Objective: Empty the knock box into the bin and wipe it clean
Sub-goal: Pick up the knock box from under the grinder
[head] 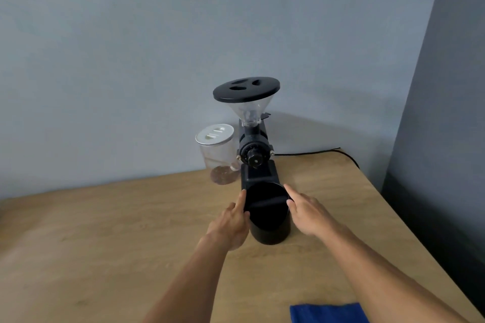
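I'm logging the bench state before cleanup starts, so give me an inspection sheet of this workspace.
Surface: light wooden tabletop, no spills seen.
Job's things: black cylindrical knock box stands upright just in front of the grinder, its bar visible across the mouth; contents cannot be told. Folded blue cloth at the near edge. Bin: nothing seen.
Clutter: black coffee grinder with clear hopper; clear jar with white lid beside it.
Grippers: left hand and right hand on either side of the knock box, fingers extended at its rim, not yet closed around it.
Cables: black cord runs from behind the grinder to the table's far right edge.
Surroundings: plain grey-blue wall.
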